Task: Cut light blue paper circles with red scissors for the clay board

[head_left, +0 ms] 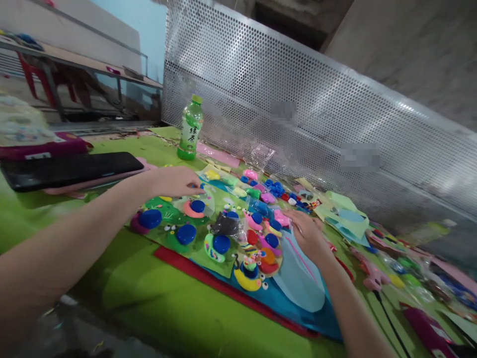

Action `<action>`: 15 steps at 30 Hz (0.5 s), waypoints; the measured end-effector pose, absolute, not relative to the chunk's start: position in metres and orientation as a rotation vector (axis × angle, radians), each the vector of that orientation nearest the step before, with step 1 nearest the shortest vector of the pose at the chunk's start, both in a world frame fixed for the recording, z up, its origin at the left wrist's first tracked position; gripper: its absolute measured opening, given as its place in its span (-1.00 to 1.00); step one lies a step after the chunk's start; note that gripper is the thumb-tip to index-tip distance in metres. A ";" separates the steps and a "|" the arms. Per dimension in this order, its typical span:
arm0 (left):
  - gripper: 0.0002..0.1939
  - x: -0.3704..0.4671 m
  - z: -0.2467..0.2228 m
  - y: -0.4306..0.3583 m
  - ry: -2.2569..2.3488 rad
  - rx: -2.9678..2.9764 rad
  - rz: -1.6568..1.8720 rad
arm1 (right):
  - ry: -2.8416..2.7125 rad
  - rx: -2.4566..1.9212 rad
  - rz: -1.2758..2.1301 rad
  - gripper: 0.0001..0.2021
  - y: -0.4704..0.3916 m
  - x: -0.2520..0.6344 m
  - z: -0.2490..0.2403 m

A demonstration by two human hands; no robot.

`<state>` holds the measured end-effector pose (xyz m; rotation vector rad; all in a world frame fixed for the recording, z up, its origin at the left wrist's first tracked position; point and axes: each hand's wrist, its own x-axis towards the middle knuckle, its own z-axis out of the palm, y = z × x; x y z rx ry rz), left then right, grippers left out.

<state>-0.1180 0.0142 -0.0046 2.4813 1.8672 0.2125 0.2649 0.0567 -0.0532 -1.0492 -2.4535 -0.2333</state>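
Note:
My left hand [179, 181] reaches over the back left of a green decorated sheet [164, 243]. Its fingertips are bent together by a piece of clear plastic; anything between them is hidden. Just in front sits a pink clay figure [194, 209] with a blue cap. My right hand [307, 233] has its thumb and fingers apart, fingertips beside a pink lump [281, 218]. Between the hands lie several colourful clay figures with blue caps, including a yellow one [248, 281] with googly eyes, and a dark packet [226, 224]. A pale blue cutout [300, 276] lies under my right wrist.
A green tea bottle [191, 128] stands at the back, before a perforated metal panel [242, 64]. A black phone-like device [74, 169] lies left. On the right are a pink glue gun [372, 276] with a black cord and a purple packet [428, 330].

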 end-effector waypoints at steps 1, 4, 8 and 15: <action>-0.64 -0.119 -0.005 0.014 1.851 2.493 0.185 | -2.418 -1.085 -0.264 -0.63 0.057 0.268 -0.052; -0.62 -0.122 -0.004 0.013 1.832 2.501 0.178 | -2.312 -1.209 -0.352 -0.66 0.059 0.280 -0.047; -0.62 -0.124 -0.002 0.012 1.823 2.548 0.259 | -2.164 -1.433 -0.450 -0.65 0.068 0.297 -0.040; -0.62 -0.115 -0.005 0.023 1.785 2.685 0.249 | -2.344 -1.793 -0.377 -0.73 0.113 0.298 -0.008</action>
